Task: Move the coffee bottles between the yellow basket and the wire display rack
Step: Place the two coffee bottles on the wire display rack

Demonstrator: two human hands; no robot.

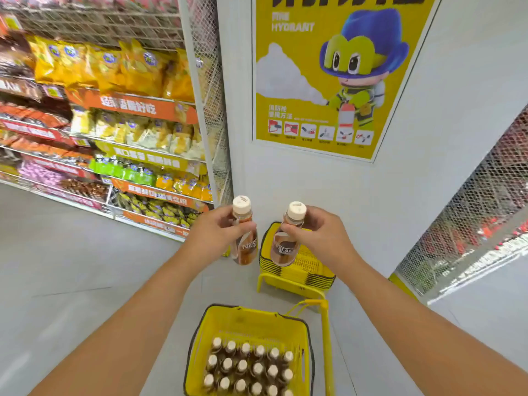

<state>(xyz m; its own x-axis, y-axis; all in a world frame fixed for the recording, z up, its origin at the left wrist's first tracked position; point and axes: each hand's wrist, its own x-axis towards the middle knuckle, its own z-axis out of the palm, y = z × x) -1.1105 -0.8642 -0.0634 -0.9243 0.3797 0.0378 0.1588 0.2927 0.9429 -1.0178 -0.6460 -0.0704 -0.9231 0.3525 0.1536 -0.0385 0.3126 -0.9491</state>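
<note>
Bottles of coffee, one per hand, held upright at chest height above the floor. The left hand [220, 228] has its grip clamped on the shoulder of the left coffee bottle [245, 241], just under the pale cap; the right hand [314, 232] clamps the right coffee bottle [285, 247] at the same place. Each is a small, rigid, sleeve-labelled bottle, judged full and moderately heavy; the smooth sleeve may slip, so the narrower neck below the cap looks the surer hold. Below, the yellow basket [200, 347] stands on the floor and holds upright capped bottles [248, 370] packed in close rows, filling its near part. A stack of nested yellow baskets [303, 270] sits by the wall. The wire display rack [471, 201] lies at right, well apart from both hands.
</note>
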